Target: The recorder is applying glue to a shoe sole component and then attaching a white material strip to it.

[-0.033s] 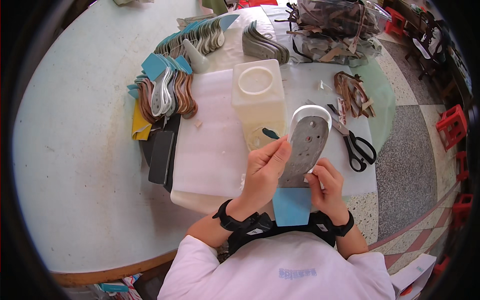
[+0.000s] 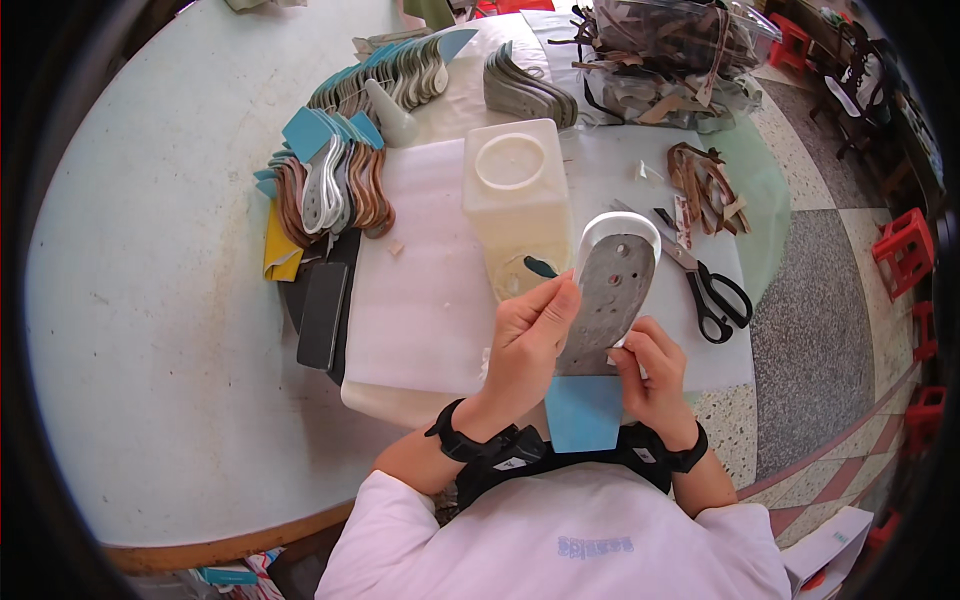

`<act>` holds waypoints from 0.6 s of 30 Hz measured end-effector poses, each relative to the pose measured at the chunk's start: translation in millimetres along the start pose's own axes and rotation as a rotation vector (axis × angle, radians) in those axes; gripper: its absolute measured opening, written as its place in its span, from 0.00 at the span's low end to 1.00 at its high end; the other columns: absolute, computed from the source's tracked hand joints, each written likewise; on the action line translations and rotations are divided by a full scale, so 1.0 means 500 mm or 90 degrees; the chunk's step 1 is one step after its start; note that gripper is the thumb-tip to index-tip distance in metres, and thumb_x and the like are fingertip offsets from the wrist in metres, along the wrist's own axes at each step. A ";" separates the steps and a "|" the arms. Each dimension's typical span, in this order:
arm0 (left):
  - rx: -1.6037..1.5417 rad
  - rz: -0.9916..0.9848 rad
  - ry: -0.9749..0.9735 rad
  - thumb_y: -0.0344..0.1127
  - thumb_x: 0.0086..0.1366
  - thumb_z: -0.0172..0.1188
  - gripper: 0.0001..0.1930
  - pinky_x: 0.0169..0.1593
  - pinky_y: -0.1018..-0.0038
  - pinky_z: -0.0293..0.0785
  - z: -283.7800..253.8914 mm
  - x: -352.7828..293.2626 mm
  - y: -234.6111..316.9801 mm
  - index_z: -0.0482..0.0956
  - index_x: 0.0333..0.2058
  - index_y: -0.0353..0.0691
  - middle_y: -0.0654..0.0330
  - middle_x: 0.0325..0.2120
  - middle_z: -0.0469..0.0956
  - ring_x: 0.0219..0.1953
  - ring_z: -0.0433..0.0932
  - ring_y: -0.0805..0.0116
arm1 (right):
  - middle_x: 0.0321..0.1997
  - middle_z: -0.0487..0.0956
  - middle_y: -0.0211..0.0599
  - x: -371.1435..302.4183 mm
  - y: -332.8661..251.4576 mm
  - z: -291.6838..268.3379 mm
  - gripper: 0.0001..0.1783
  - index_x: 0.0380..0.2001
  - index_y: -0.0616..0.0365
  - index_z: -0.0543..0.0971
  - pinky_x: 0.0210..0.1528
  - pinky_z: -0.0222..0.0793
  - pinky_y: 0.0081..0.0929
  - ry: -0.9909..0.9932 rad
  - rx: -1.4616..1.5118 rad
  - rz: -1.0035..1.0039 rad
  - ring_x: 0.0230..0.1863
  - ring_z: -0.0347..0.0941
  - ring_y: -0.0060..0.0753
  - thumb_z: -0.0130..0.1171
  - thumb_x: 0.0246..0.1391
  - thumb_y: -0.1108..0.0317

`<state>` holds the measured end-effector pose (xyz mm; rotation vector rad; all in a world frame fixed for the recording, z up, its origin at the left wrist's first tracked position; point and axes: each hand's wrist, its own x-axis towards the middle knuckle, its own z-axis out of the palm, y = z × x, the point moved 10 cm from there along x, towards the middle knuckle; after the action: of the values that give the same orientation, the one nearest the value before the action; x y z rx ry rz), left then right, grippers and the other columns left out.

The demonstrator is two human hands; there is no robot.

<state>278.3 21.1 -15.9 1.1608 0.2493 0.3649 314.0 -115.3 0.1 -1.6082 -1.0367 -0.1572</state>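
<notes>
A grey shoe insole [image 2: 606, 305] with several small holes is held up in front of my chest. White edging [image 2: 630, 223] wraps its rounded far end, and a light blue piece [image 2: 584, 415] extends from its near end. My left hand [image 2: 525, 345] is closed in a pinch on the insole's left edge, thumb and forefinger together. At the lower right edge, my right hand [image 2: 655, 375] has its fingertips pinched on the white edging. The right fingers are curled, partly hiding that spot.
Beyond my hands stands a cream plastic container [image 2: 515, 205] with a dark piece at its opening. Black-handled scissors [image 2: 712, 295] lie right, near brown strips [image 2: 705, 185]. Insole stacks [image 2: 330, 190] stand left, by a black slab [image 2: 323, 315]. A scrap-filled clear bin [image 2: 670, 60] stands far right.
The insole has shifted very slightly down and left. Both hands keep the same hold.
</notes>
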 end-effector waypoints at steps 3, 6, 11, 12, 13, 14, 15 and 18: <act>-0.071 -0.005 -0.023 0.35 0.66 0.52 0.15 0.21 0.87 0.49 0.008 0.004 -0.007 0.76 0.47 0.33 0.76 0.20 0.68 0.20 0.55 0.90 | 0.27 0.71 0.41 -0.001 -0.001 0.001 0.08 0.29 0.65 0.74 0.22 0.62 0.24 -0.003 0.007 0.000 0.21 0.68 0.36 0.56 0.41 0.84; 0.026 0.056 0.003 0.35 0.66 0.52 0.14 0.23 0.88 0.54 0.013 0.006 0.010 0.76 0.45 0.31 0.74 0.20 0.70 0.22 0.59 0.89 | 0.28 0.72 0.41 -0.005 0.005 0.003 0.08 0.29 0.65 0.74 0.22 0.63 0.24 -0.011 -0.002 0.006 0.21 0.68 0.36 0.56 0.42 0.84; 0.215 0.151 0.008 0.30 0.66 0.52 0.12 0.31 0.86 0.64 0.024 -0.002 0.050 0.75 0.43 0.28 0.68 0.24 0.74 0.28 0.66 0.84 | 0.28 0.72 0.41 -0.010 0.003 0.006 0.08 0.29 0.65 0.74 0.23 0.64 0.26 -0.013 -0.014 -0.006 0.22 0.69 0.39 0.57 0.41 0.83; 0.214 0.151 0.007 0.30 0.66 0.52 0.12 0.31 0.86 0.64 0.025 -0.002 0.052 0.75 0.43 0.28 0.68 0.24 0.74 0.28 0.66 0.84 | 0.28 0.72 0.41 -0.010 0.004 0.006 0.08 0.29 0.65 0.74 0.23 0.64 0.26 -0.013 -0.015 -0.006 0.22 0.69 0.39 0.57 0.41 0.83; 0.220 0.163 -0.003 0.29 0.66 0.51 0.11 0.33 0.87 0.61 0.030 -0.003 0.056 0.75 0.43 0.28 0.68 0.27 0.73 0.30 0.65 0.85 | 0.28 0.72 0.41 -0.010 0.005 0.007 0.09 0.29 0.64 0.74 0.23 0.64 0.27 -0.012 -0.013 -0.006 0.23 0.69 0.40 0.58 0.41 0.83; 0.226 0.175 -0.013 0.28 0.66 0.50 0.11 0.34 0.89 0.59 0.035 -0.004 0.060 0.74 0.43 0.28 0.68 0.30 0.73 0.32 0.65 0.85 | 0.28 0.72 0.41 -0.010 0.005 0.007 0.09 0.29 0.64 0.74 0.23 0.65 0.27 -0.012 -0.011 -0.007 0.23 0.69 0.40 0.58 0.41 0.83; 0.226 0.175 -0.013 0.28 0.66 0.50 0.11 0.34 0.89 0.59 0.036 -0.003 0.061 0.74 0.43 0.28 0.68 0.30 0.73 0.32 0.65 0.85 | 0.28 0.72 0.41 -0.009 0.006 0.008 0.09 0.29 0.64 0.74 0.23 0.65 0.27 -0.012 -0.012 -0.007 0.23 0.69 0.40 0.58 0.41 0.83; 0.193 0.190 -0.003 0.32 0.67 0.50 0.13 0.30 0.86 0.62 0.033 -0.001 0.075 0.73 0.44 0.29 0.68 0.24 0.73 0.27 0.65 0.84 | 0.28 0.72 0.41 -0.007 0.003 0.011 0.09 0.30 0.64 0.74 0.23 0.64 0.27 -0.012 -0.005 -0.017 0.22 0.69 0.40 0.58 0.41 0.83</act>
<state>278.3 19.9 25.0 1.5026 0.1279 0.6008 310.7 -112.7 -4.9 -1.6059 -1.0736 -0.1656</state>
